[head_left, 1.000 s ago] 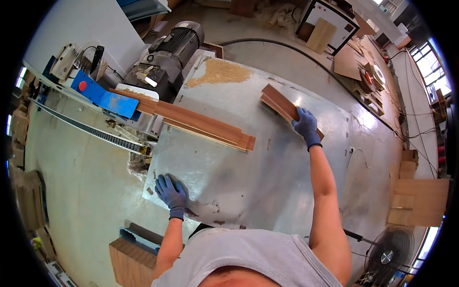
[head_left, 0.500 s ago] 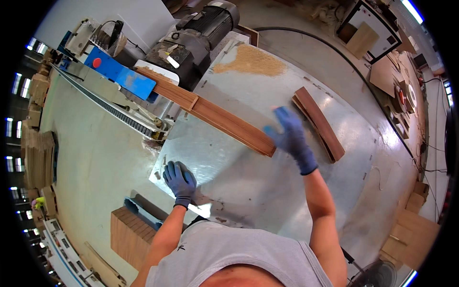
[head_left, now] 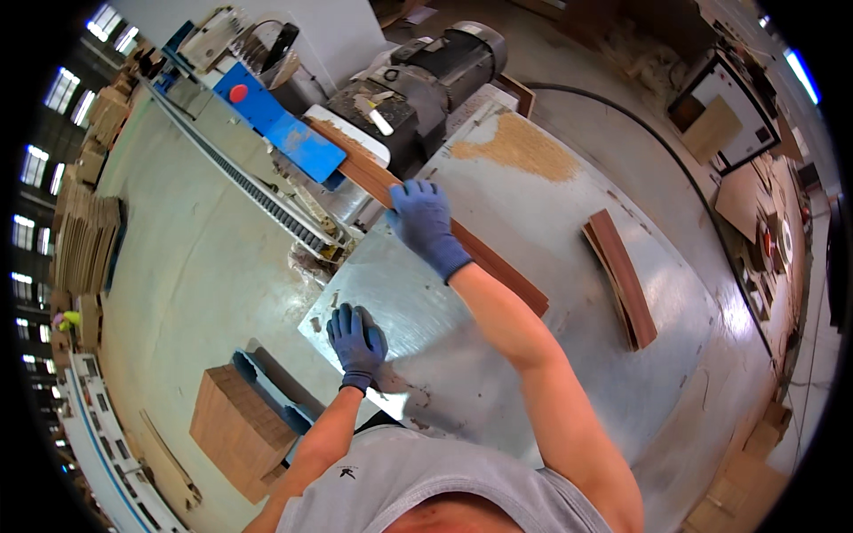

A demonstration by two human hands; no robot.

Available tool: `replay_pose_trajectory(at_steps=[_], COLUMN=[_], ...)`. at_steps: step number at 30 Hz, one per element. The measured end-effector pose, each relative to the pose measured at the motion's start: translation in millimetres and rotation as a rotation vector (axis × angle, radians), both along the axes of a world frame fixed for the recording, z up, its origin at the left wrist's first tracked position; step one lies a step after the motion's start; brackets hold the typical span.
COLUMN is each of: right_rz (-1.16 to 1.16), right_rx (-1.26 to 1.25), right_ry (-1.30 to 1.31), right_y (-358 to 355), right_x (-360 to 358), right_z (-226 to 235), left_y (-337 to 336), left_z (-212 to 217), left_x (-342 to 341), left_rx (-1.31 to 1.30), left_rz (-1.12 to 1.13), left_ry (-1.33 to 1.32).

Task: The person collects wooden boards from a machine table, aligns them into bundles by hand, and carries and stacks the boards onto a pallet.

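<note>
From the head camera we look down on a pale metal table, scuffed and shiny, with a patch of sawdust spread near its far edge. Our right hand, in a blue glove, lies flat with fingers spread on top of a long brown wooden board; it presses down on the board instead of closing around it. The board runs diagonally across the table, its far end passing under a blue guard with a red button, just beside a dark grey motor. Our left hand, also gloved in blue, rests palm down on the bare near-left corner of the table, fingers loosely open, holding nothing and well apart from the board.

To the right on the same table lies a small stack of similar brown boards, apart from both hands. A toothed metal rail runs along the left side of the machine, over a smooth grey concrete floor. Below the table's near-left corner stands a block of stacked brown panels. Far left, more stacked material lines the wall under bright windows. At upper right we see a black cable curving over the floor toward a cabinet with a white-framed panel.
</note>
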State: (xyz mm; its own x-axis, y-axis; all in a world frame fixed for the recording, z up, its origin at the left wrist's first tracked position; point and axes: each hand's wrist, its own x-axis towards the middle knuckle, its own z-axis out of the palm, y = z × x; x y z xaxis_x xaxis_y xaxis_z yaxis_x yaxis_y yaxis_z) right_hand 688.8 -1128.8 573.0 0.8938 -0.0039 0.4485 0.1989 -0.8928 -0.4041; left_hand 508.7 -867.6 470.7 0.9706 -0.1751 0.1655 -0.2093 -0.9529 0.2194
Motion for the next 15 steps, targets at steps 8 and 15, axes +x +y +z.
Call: replay_pose_trajectory(at_steps=[8, 15], right_rz=[0.080, -0.036], right_rx=[-0.014, -0.100], right_ry=[0.024, 0.264], right_y=[-88.8, -136.0], right_x=[-133.0, -232.5], right_z=[24.4, 43.2], left_y=[-0.6, 4.5], left_z=[7.1, 10.1], left_x=[3.0, 2.6], left_rx=[-0.048, -0.050], left_rz=[0.011, 0.000], left_ry=[-0.020, 0.004])
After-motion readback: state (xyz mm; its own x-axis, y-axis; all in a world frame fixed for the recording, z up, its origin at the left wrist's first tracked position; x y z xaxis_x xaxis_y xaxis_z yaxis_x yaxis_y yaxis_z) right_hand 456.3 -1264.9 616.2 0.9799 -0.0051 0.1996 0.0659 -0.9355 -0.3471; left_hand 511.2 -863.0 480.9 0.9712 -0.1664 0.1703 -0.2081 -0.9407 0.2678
